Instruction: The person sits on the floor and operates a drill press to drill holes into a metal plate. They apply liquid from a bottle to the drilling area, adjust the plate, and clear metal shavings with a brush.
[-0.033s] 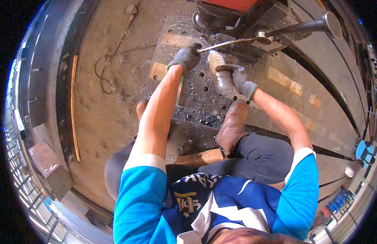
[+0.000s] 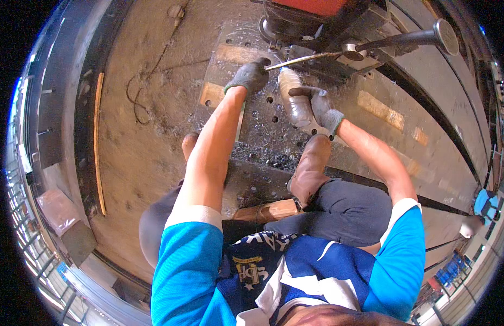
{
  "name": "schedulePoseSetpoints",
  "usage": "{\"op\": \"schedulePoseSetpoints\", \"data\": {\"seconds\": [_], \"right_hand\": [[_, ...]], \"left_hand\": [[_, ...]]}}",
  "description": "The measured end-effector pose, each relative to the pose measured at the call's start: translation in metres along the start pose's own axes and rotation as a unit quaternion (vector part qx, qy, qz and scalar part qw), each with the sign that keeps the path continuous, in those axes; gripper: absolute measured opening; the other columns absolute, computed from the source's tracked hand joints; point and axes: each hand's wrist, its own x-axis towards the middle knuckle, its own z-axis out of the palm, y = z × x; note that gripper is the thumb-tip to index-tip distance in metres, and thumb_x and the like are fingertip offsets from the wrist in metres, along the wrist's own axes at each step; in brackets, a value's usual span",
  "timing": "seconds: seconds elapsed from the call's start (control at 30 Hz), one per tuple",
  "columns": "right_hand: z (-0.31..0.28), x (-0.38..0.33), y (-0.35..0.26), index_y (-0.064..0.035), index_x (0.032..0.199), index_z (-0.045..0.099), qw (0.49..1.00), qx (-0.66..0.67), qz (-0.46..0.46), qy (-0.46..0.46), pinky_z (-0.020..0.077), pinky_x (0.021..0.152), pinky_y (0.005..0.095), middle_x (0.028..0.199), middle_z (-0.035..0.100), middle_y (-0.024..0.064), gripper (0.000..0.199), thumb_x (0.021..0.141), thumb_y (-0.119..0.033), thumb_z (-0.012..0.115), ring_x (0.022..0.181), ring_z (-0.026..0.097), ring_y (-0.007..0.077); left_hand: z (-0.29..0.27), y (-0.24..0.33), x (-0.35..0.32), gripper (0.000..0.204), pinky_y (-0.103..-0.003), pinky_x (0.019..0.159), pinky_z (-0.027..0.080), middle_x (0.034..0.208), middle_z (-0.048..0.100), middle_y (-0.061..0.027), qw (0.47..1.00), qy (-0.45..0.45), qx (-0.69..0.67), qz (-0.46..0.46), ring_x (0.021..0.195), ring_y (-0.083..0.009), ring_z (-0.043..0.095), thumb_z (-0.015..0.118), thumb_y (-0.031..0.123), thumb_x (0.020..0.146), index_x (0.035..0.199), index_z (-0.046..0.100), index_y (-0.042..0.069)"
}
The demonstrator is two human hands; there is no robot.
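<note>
My left hand (image 2: 253, 75), in a grey glove, is closed around the end of a thin metal lever (image 2: 303, 58). The lever runs right to a hub on a dark drill-like machine (image 2: 295, 27) with a red top. My right hand (image 2: 317, 103), also gloved, is wrapped around a cloudy plastic bottle (image 2: 293, 89). This bottle lies tilted, its narrow tip pointing up toward the machine's lower end. Under both hands is a dark metal plate (image 2: 256, 117) with several drilled holes, wet-looking and strewn with shavings.
Another handle with a round end (image 2: 445, 37) sticks out to the right. My brown boot (image 2: 312, 163) stands near the plate's front edge, by a heap of dark chips (image 2: 265, 156). A wooden block (image 2: 268, 211) lies below me. Wire (image 2: 137, 100) curls on the brown surface at left.
</note>
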Motion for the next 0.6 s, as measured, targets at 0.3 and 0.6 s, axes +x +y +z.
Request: {"op": "schedulePoseSetpoints", "data": {"seconds": [0.3,0.6], "right_hand": [[0.002,0.004,-0.008,-0.0051,0.118,0.076,0.999,-0.023,-0.014,-0.025,0.0647,0.081,0.0376,0.110,0.076,0.0117,0.045,0.113,-0.023,0.035,0.085,0.074,0.0209],[-0.008,0.018,0.010,-0.0097,0.118,0.077,0.999,-0.030,-0.010,-0.040,0.0631,0.080,0.0378,0.112,0.075,0.0084,0.042,0.112,-0.028,0.040,0.087,0.073,0.0199]], "left_hand": [[0.004,-0.004,0.010,0.051,-0.050,0.094,0.055,0.120,0.071,-0.0247,0.999,0.024,-0.002,0.032,0.111,-0.0427,0.070,0.060,0.013,0.089,0.139,0.063,0.017],[0.002,-0.004,0.009,0.049,-0.049,0.095,0.055,0.122,0.072,-0.0224,1.000,0.005,0.019,0.017,0.113,-0.0417,0.069,0.058,0.011,0.089,0.137,0.065,0.019]]}}
